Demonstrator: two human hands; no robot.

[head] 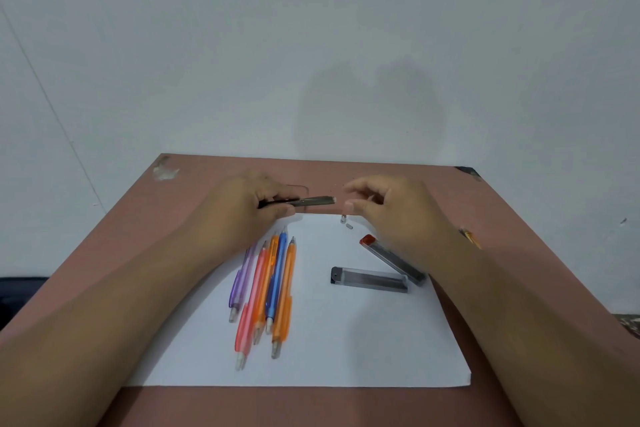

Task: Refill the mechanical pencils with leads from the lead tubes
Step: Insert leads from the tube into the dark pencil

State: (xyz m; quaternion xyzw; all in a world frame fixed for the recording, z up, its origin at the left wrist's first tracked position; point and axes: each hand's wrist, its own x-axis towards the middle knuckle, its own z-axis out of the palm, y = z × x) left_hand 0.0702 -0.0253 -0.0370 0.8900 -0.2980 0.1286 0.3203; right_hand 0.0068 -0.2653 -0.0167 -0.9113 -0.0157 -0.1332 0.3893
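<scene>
My left hand grips a dark grey mechanical pencil, held level above the far edge of the white paper, its back end pointing right. My right hand hovers just right of that end with fingers loosely curled, thumb and forefinger apart, nothing visible between them. Two tiny grey parts lie on the paper below the gap. Several coloured pencils lie side by side on the paper's left half. A lead tube with a red cap and a lead tube with a black cap lie on the right.
The paper lies on a reddish-brown table pushed against a pale wall. A small orange object lies on the table beside my right wrist. The table's far corners are chipped.
</scene>
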